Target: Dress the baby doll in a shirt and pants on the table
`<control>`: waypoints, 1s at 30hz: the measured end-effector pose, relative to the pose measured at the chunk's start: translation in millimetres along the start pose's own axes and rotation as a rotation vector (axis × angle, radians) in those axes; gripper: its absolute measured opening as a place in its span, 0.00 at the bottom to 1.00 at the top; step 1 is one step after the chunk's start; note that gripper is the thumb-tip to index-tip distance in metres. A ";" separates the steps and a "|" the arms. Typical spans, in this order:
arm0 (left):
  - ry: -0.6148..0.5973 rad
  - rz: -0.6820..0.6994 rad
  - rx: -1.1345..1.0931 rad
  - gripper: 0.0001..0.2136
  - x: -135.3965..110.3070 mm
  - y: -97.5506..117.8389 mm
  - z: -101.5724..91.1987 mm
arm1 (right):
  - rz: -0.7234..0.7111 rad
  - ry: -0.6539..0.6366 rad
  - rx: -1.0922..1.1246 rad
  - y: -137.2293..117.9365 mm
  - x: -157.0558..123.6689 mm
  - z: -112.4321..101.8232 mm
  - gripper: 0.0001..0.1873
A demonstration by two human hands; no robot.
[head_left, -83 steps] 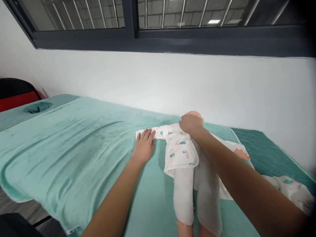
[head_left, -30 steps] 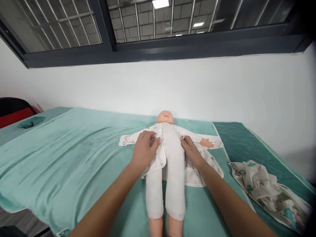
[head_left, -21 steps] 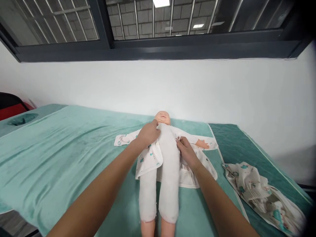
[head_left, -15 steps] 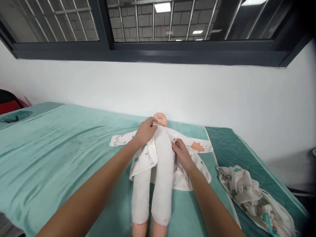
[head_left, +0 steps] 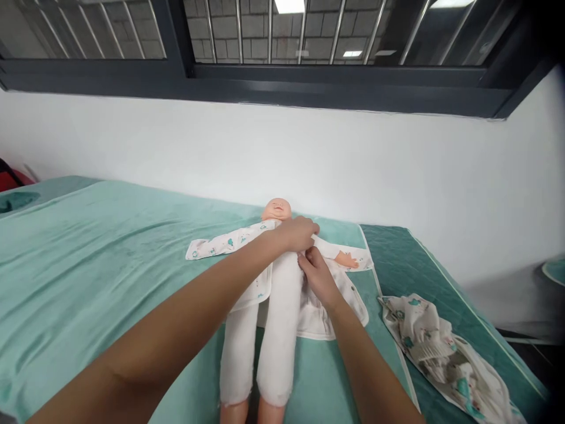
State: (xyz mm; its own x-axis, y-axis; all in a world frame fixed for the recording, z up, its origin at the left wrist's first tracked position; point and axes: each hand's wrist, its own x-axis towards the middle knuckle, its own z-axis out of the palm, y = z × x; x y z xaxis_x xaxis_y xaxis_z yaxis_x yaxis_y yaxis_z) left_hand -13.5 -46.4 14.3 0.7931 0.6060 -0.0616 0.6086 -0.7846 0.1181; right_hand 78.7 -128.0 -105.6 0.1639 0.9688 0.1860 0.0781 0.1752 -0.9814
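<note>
A baby doll (head_left: 278, 330) with a white padded body and legs lies on its back, its head (head_left: 277, 208) toward the wall. Under and around it is a white baby shirt (head_left: 212, 245) with teal prints, its front open and both sleeves spread sideways. My left hand (head_left: 301, 233) reaches across the doll's chest, its fingers closed on the shirt near the shoulder on the right. Just below it my right hand (head_left: 318, 275) pinches the shirt beside the doll's body. The doll's hand (head_left: 346, 259) shows at the right sleeve. The cloth between my fingertips is mostly hidden.
A light green cover (head_left: 110, 265) spreads over the bed, with a darker green one (head_left: 384, 253) at right. Crumpled printed baby clothing (head_left: 435, 341) lies on the right. Behind are a white wall (head_left: 397, 165) and a barred window (head_left: 286, 35). A red item (head_left: 15, 178) shows far left.
My left hand has moved right, from beside the doll's neck across its chest to the right shoulder. My right hand stays at the shirt's right side. The view has shifted slightly.
</note>
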 end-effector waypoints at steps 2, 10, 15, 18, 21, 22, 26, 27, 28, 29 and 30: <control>-0.085 0.026 -0.006 0.22 9.8 12.3 -3.8 | -0.024 -0.020 0.024 -5.5 -1.5 2.2 0.17; -0.246 0.052 0.049 0.32 36.2 21.4 9.4 | -0.042 -0.141 -0.212 -17.9 -14.1 -1.2 0.18; -0.064 0.097 0.115 0.19 32.0 2.2 15.3 | -0.071 -0.372 -0.221 -29.4 -18.8 -22.6 0.25; 0.038 0.071 0.144 0.15 24.9 -3.1 11.7 | -0.041 -0.260 -0.376 -25.1 -12.5 -42.5 0.26; 0.017 0.053 0.133 0.13 19.5 -5.9 8.2 | 0.019 0.141 -0.708 -9.4 -2.8 -60.6 0.25; 0.006 0.048 0.132 0.13 18.3 -6.8 7.6 | 0.061 0.236 -0.774 -4.1 -0.2 -64.7 0.25; 0.011 0.047 0.178 0.12 14.9 -10.1 8.1 | 0.296 0.329 -0.497 6.1 4.3 -73.0 0.16; 0.017 0.046 0.194 0.12 14.1 -10.5 8.6 | 0.318 0.347 -0.332 5.6 4.6 -74.7 0.13; 0.024 0.042 0.210 0.12 13.2 -10.5 9.1 | 0.318 0.364 -0.178 4.1 5.0 -77.1 0.11; 0.032 0.036 0.225 0.13 12.2 -10.1 9.5 | 0.305 0.378 -0.051 2.0 5.3 -80.4 0.09; 0.040 0.028 0.238 0.13 11.0 -9.4 9.8 | 0.282 0.390 0.041 -0.6 5.7 -84.4 0.09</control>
State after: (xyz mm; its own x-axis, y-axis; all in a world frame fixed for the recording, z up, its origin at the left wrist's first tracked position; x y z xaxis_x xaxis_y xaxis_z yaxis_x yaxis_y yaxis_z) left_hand -10.3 -33.7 2.7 0.8114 0.5841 -0.0215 0.5781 -0.8073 -0.1184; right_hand 162.6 -137.4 -99.9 0.5304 0.8428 -0.0913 -0.0596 -0.0704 -0.9957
